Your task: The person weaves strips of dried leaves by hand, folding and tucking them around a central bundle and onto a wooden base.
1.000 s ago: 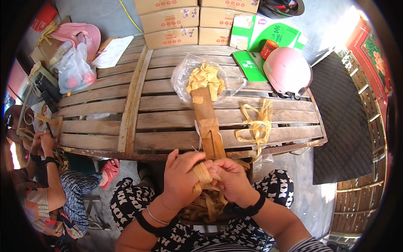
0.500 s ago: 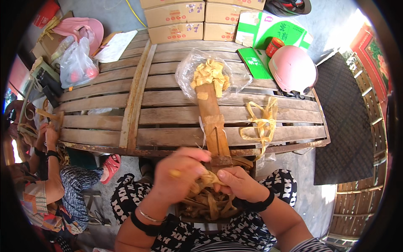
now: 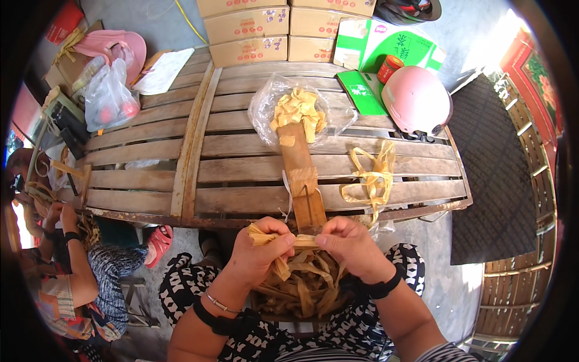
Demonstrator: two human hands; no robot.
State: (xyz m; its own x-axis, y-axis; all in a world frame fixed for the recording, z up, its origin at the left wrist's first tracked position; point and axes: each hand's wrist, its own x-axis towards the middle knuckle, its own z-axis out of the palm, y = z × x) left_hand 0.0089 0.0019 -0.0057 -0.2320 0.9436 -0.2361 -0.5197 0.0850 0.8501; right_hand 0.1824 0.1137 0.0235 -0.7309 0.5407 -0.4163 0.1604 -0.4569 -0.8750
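My left hand [image 3: 259, 250] and my right hand [image 3: 350, 248] face each other at the table's near edge, both closed. Between them they stretch a pale yellow, folded fibrous strip [image 3: 306, 241]; its loose ends stick out past the left hand. Below my hands, a container on my lap holds a heap of brownish-yellow strips [image 3: 307, 286]. A narrow wooden board [image 3: 294, 151] runs away from me across the slats, with a slotted block on its near part. At its far end a plastic-lined bowl [image 3: 260, 111] holds small folded yellow pieces [image 3: 300, 108].
The slatted wooden table [image 3: 241, 196] carries a yellow plastic bag [image 3: 381, 175], a pink helmet [image 3: 416, 99], a red can [image 3: 390, 68], green-white cardboard [image 3: 365, 93] and a clear bag [image 3: 111, 99]. Cartons [image 3: 250, 51] stand behind. At left, another person's hands [image 3: 63, 217] are busy.
My left hand has moved down and left from the slotted block, drawing out the strip. My right hand has shifted slightly up and right. The view has shifted slightly.
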